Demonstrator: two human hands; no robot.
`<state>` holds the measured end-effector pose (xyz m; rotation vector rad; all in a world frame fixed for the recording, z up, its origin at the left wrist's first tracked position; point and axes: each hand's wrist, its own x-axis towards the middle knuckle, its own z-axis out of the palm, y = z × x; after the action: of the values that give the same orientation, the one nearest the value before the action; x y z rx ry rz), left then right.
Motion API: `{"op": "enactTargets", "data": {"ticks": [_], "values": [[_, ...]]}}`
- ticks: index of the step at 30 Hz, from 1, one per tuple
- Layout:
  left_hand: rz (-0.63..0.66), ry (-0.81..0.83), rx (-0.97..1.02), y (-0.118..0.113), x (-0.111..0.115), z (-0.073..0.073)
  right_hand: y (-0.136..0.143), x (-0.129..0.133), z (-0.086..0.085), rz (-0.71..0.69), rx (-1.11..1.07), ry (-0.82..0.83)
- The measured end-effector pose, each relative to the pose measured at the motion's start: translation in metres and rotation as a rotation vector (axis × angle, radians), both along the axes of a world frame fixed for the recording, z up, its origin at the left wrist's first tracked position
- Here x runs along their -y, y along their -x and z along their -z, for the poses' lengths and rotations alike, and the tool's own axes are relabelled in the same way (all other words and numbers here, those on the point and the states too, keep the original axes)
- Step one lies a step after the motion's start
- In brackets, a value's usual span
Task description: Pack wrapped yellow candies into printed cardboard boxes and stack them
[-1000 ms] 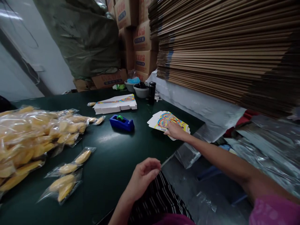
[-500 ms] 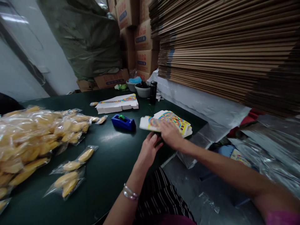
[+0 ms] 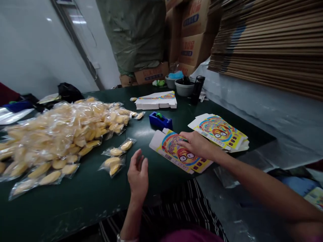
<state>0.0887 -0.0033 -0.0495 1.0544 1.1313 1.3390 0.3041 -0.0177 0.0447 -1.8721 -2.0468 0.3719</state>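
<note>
Right hand partly hides flat carton (bracelet cropped)

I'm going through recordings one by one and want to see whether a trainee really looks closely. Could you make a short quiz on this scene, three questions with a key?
1. Open question: what lies directly under the right hand?
2. True or false: the left hand is holding the black bottle.
3. Multiple choice: what colour is the roll in the blue tape dispenser? (a) red, (b) green, (c) white.

Key:
1. A flat printed carton.
2. False; nothing shows in that hand, and the bottle stands at the far side of the table.
3. (b) green.
</note>
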Motion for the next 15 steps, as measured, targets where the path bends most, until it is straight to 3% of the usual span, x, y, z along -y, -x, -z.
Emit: {"op": "enactTargets", "data": {"ticks": [2, 3, 7, 8, 12, 15], "values": [[-0.067, -0.196, -0.235, 0.003, 0.009, -0.001, 0.018, -0.002, -0.003, -0.091, 0.041, 0.021], [-0.041, -0.267, -0.309, 0.0, 0.014, -0.002, 0.026, -0.004, -0.005, -0.145, 0.088, 0.026], [0.133, -0.276, -0.246, -0.011, 0.021, 0.0, 0.048, -0.015, -0.011, -0.293, 0.292, 0.011], [0.116, -0.265, -0.237, -0.01, 0.018, 0.001, 0.05, -0.018, -0.011, -0.322, 0.31, -0.001], [-0.167, -0.324, -0.377, 0.006, 0.007, -0.002, 0.051, -0.03, -0.003, -0.476, 0.265, -0.086], [-0.145, -0.331, -0.424, 0.01, 0.001, -0.005, 0.05, -0.036, 0.007, -0.556, 0.15, -0.115]]}}
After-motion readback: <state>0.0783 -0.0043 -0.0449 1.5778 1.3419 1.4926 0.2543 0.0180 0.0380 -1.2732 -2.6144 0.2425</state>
